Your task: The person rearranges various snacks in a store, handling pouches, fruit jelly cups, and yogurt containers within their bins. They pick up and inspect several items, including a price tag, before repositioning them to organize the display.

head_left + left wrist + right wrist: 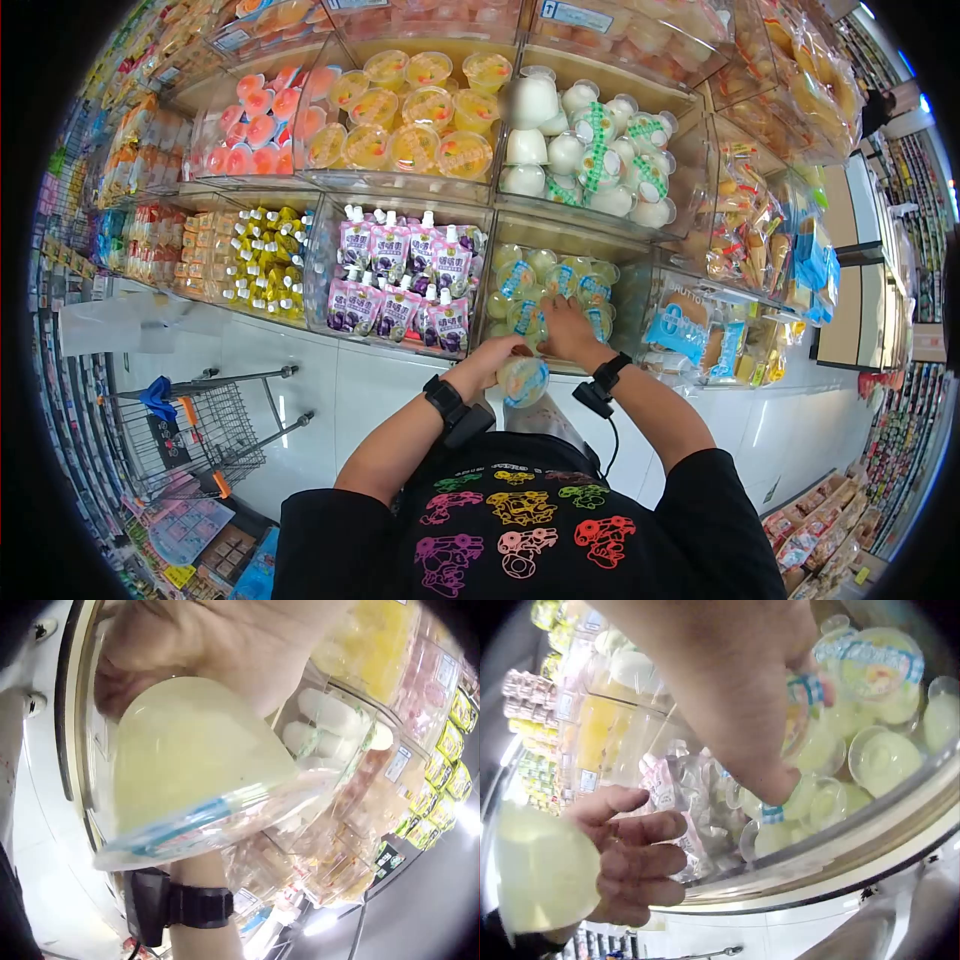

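My right hand [568, 328] reaches into a clear bin of pale green jelly cups [540, 262]. In the right wrist view its thumb and a fingertip lie on either side of a jelly cup with a blue checked label [795, 727]; the other fingers are hidden. My left hand [492, 366] is just outside the bin's front edge. Another pale jelly cup [195, 757] with a blue-printed lid overlaps its palm side in the left wrist view. In the right wrist view the left fingers [649, 859] are loosely bent, pointing away from that cup.
Left of the bin stand purple-and-white jelly pouches [400, 270]. Behind are yellow jelly cups [415, 115] and white cups [590, 150]. Packaged bread [690, 325] sits to the right. A shopping cart [200, 430] stands on the floor at the left.
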Motion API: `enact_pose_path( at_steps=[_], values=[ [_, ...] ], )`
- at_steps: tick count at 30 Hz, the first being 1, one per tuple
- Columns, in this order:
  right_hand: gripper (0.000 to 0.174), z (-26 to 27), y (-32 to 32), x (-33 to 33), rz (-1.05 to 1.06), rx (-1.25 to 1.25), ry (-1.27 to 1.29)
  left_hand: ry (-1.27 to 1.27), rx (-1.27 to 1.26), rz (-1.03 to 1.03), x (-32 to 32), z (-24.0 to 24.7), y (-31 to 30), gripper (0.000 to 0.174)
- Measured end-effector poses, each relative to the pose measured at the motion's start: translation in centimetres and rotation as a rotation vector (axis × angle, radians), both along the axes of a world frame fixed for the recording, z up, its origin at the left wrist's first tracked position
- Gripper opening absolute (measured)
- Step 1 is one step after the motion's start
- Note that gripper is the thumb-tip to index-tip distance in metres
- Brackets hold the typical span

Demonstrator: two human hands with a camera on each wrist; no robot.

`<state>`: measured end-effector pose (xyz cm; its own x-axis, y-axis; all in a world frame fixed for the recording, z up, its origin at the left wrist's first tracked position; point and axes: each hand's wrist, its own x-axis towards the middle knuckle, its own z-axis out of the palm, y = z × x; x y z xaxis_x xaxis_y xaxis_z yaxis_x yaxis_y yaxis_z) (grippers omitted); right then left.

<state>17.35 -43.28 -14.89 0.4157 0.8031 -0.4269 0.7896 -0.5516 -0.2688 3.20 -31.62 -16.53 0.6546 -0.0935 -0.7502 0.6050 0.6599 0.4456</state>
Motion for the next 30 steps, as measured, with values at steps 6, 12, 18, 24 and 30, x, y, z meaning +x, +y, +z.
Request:
enact_pose_path(
  at_steps=[6, 12, 18, 24, 30],
  values=[
    [0.068, -0.9, -1.2, 0.8, -0.071, 0.126, -0.015, 0.093, -0.358, 0.281, -0.1, 0.9, 0.7, 0.021],
    [0.067, -1.8, -1.7, 1.0, -0.056, 0.158, -0.064, 0.054, -0.439, 0.299, 0.2, 1.4, 0.0, 0.022],
    [0.066, -2.5, -1.8, 0.4, -0.112, 0.085, -0.001, 0.019, -0.397, 0.287, 0.4, 1.0, 0.1, 0.024],
    [0.071, -4.1, -2.2, 0.2, -0.068, 0.219, -0.052, -0.034, -0.463, 0.299, 0.3, -0.3, 0.2, 0.032],
    [0.078, -1.1, -3.6, 0.9, -0.059, 0.486, -0.029, 0.063, -0.319, 0.308, 2.6, 2.5, -0.8, 0.031]
  ],
)
